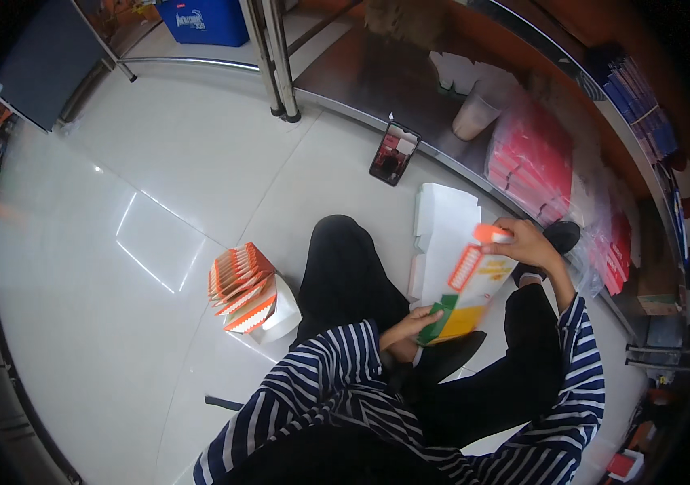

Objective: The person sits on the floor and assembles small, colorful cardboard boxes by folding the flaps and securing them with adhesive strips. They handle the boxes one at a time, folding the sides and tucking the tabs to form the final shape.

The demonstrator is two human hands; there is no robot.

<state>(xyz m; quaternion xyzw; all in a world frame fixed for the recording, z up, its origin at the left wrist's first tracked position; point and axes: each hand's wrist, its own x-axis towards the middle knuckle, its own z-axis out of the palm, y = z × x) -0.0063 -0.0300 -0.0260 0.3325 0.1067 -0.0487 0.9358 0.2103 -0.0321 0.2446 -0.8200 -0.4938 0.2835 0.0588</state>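
A printed cardboard carton blank (474,289), white with orange, yellow and green areas, is held up in front of my lap, slightly blurred. My left hand (413,325) grips its green lower-left corner, thumb on top. At the upper right, my right hand (524,245) has its fingers closed on the carton blank beside an orange flap. Just behind it, white flat carton blanks (447,212) with notched edges lie on the floor. To the left of my knee, several orange-and-white folded cartons (241,279) stand bunched against a white rounded object (282,311).
A phone (396,153) leans against the low steel shelf (361,89). On that shelf are a plastic cup (476,117) and red plastic-wrapped packs (531,153). Metal legs (274,65) stand at the back, near a blue bin (203,22). Glossy tiles (118,299) cover the floor.
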